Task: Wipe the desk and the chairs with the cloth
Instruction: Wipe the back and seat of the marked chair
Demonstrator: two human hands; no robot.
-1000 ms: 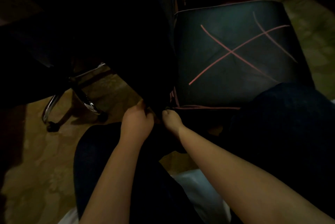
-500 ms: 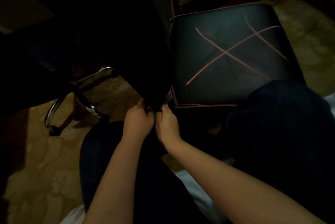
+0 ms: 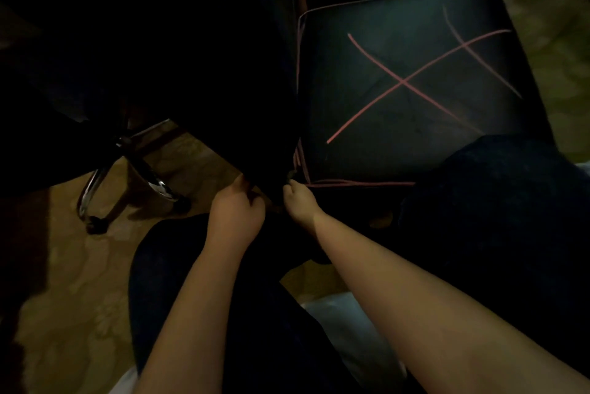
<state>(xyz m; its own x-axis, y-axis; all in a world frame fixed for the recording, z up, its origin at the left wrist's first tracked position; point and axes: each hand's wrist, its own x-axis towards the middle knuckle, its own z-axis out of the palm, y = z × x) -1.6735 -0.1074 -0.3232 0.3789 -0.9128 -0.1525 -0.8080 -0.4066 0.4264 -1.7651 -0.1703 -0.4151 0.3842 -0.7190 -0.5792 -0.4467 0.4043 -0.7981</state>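
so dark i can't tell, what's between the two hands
In the head view, the bottom corner of a large dark shape hangs between the left hand and right hand; chair part or cloth, too dark to tell.

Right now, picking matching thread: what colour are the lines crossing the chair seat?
Pinkish-red lines on a black seat, best seen in the head view.
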